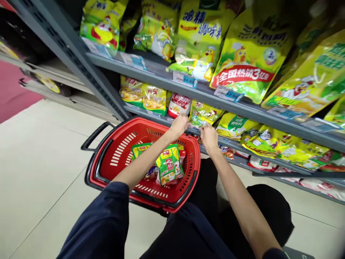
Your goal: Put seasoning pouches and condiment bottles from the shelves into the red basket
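Both my hands reach to the front edge of a low grey shelf (151, 111). My left hand (180, 125) has its fingers curled at the shelf lip, just below a red and white pouch (178, 104). My right hand (208, 136) is closed in a pinch at the bottom of a green and yellow packet (203, 113). What either hand grips is hidden. A red shopping basket (113, 158) sits on the floor under my left forearm, holding a green and yellow packet (169, 166) and others.
Shelves above carry large yellow-green seasoning bags (250, 50) and price tags (229, 94). More packets (283, 147) lie along the low shelf to the right. A grey upright (81, 54) slants on the left. Pale tiled floor (40, 162) spreads left.
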A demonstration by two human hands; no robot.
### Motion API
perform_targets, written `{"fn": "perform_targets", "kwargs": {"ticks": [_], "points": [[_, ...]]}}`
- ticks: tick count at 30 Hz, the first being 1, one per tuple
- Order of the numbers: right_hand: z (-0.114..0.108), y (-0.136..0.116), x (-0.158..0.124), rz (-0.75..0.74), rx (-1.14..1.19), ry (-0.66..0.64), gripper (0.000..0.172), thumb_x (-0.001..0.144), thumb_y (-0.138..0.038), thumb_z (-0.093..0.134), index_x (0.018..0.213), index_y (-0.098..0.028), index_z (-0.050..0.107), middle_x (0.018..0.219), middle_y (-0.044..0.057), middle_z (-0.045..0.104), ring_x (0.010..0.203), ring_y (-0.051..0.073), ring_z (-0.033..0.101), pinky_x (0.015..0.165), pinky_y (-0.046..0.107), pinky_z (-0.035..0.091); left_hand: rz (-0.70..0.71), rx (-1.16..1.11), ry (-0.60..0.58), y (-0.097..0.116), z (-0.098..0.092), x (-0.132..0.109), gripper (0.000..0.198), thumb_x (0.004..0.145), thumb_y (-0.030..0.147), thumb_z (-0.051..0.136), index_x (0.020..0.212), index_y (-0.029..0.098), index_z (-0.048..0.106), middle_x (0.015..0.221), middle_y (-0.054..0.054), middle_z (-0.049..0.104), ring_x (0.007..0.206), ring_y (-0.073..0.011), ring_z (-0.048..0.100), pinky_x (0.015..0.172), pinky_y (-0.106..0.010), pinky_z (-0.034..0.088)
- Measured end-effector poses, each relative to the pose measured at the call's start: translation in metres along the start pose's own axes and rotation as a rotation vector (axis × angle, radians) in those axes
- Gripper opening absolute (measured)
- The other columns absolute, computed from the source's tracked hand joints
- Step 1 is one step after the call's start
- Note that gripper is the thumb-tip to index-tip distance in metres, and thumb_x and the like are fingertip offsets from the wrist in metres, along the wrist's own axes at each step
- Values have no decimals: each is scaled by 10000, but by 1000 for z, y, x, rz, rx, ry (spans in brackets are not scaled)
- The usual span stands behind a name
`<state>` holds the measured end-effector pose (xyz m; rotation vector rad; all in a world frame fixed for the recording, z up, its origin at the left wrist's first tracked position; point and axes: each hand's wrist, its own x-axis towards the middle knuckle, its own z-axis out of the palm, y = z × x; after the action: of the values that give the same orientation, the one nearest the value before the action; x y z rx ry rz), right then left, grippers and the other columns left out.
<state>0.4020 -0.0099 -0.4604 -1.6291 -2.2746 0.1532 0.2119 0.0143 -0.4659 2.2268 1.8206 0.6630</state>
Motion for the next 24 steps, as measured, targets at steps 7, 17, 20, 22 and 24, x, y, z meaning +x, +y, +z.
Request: {"fn": "perform_targets", "kwargs": {"ticks": [7, 17, 20, 22, 24], "points": [[11, 5, 6, -18, 129, 96, 302, 977, -240, 440, 970, -126, 720, 1071, 142, 692, 888, 235, 629, 846, 374, 495, -12, 35, 65, -3, 9, 5, 234, 943, 287, 633, 866, 77, 702, 900, -160, 692, 1081, -306, 626, 1002, -465, 490], [5, 5, -97, -90, 529, 88, 304, 1019, -339, 486, 1159, -159, 687, 1115, 131, 710, 1045, 233, 676, 999, 414, 539, -359, -156, 59, -38, -27, -158, 334, 995, 395, 521, 919, 128, 707, 790, -69, 701, 727, -190, 650, 772, -350, 526], [19, -1, -165, -97, 598, -94, 296, 1013, -347, 514, 1203, -196, 683, 1302, 129, 673, 1215, 247, 641, 1103, 464, 504, -598, -170, -194, -68, -13, -220, 286, 943, 373, 602, 891, 117, 716, 736, -76, 682, 702, -205, 666, 744, -349, 531], [30, -8, -199, -125, 599, -168, 307, 1019, -330, 496, 1236, -214, 679, 1477, 115, 566, 1429, 264, 476, 1200, 505, 419, -707, -320, -287, -79, 3, -243, 259, 891, 366, 679, 961, 119, 710, 825, -92, 711, 785, -219, 693, 774, -340, 551], [39, -16, -220, -123, 608, -184, 336, 1038, -295, 427, 1247, -212, 677, 1560, 93, 484, 1544, 253, 291, 1251, 516, 355, -846, -509, -313, -82, 17, -249, 373, 776, 380, 809, 1030, 134, 690, 925, -99, 728, 892, -240, 699, 835, -343, 565]]}}
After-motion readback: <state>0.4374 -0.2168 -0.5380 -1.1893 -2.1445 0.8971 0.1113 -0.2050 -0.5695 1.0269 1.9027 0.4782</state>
